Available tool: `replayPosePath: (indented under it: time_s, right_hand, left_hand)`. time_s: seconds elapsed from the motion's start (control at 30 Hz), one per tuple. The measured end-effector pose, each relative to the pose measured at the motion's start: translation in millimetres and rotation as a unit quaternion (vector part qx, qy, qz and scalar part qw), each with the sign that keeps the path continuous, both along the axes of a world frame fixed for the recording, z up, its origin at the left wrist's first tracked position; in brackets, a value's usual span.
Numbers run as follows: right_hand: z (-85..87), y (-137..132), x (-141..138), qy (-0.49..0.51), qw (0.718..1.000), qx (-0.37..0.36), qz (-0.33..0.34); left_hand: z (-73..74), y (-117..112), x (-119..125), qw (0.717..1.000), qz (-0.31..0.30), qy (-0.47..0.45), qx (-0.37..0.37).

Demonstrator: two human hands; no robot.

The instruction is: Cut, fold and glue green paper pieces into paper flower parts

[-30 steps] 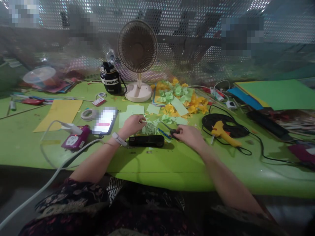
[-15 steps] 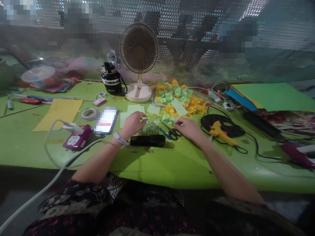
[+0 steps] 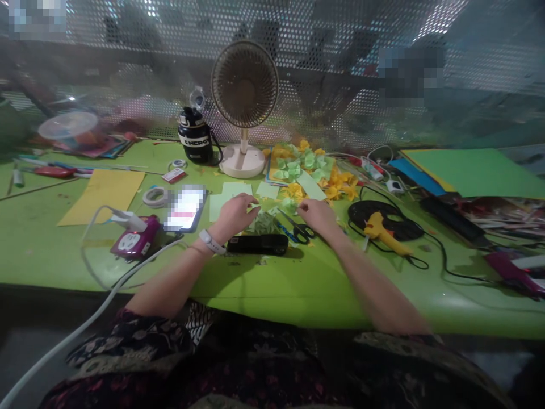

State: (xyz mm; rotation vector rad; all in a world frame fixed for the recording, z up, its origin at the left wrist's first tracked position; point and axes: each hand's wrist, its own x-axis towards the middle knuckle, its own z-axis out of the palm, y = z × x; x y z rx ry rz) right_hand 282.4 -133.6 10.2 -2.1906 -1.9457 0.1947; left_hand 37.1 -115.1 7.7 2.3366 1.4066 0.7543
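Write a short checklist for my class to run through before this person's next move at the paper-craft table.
Scissors in neither hand: ok.
Left hand holding a paper piece: cannot tell.
Right hand holding nothing sharp: ok.
Green paper scraps within reach of both hands: ok.
Hot glue gun apart from the paper flowers: ok.
Hot glue gun heated: cannot tell.

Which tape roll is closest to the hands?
The larger tape roll, lying beside the phone; the smaller tape roll sits farther back, near the black bottle.
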Motion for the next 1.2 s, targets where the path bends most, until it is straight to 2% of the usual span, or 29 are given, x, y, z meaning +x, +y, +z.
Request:
replayPosePath:
  time_s: [0.1,0.2,0.27,0.37,0.53,0.73,0.8,0.87,1.03,1.1,1.2]
  right_hand:
    - [9.2,-3.6,5.6,0.133,0.991,0.010,0.014]
    - [21.9,-11.4,9.1,0.318,0.946,-0.050,0.037]
    - [28.0,-17.9,8.4,0.385,0.917,-0.088,0.057]
    - [32.2,-26.2,4.2,0.436,0.887,-0.125,0.082]
    - [29.8,-29.9,-2.3,0.481,0.851,-0.178,0.113]
    - [16.8,-27.3,-3.7,0.532,0.831,-0.130,0.100]
    - [15.0,-29.0,-2.6,0.525,0.840,-0.102,0.093]
    - [14.8,-32.8,-1.9,0.476,0.868,-0.093,0.109]
    - [10.2,-43.4,-9.6,0.203,0.955,-0.095,0.192]
    - [6.6,-45.0,-16.1,0.116,0.973,-0.084,0.184]
    - [4.3,-45.4,-25.5,0.066,0.982,-0.086,0.157]
  left_hand:
    - [-0.7,-0.5,2.0,0.999,-0.022,-0.043,-0.014]
    - [2.1,-4.7,4.6,0.986,-0.086,-0.135,-0.041]
    - [6.4,-10.1,6.2,0.970,-0.142,-0.190,-0.058]
    - [12.5,-19.0,8.4,0.956,-0.197,-0.206,-0.063]
    - [9.7,-23.3,11.7,0.955,-0.212,-0.188,-0.085]
    - [1.4,-15.6,10.9,0.916,-0.202,-0.259,-0.229]
    - [1.4,-13.1,9.8,0.908,-0.175,-0.281,-0.257]
    - [1.8,-10.8,8.6,0.910,-0.145,-0.297,-0.252]
    - [-0.8,-6.0,5.6,0.927,-0.097,-0.301,-0.201]
    - [-3.1,-4.4,4.8,0.936,-0.088,-0.288,-0.183]
    - [-6.2,-2.2,3.6,0.950,-0.079,-0.260,-0.151]
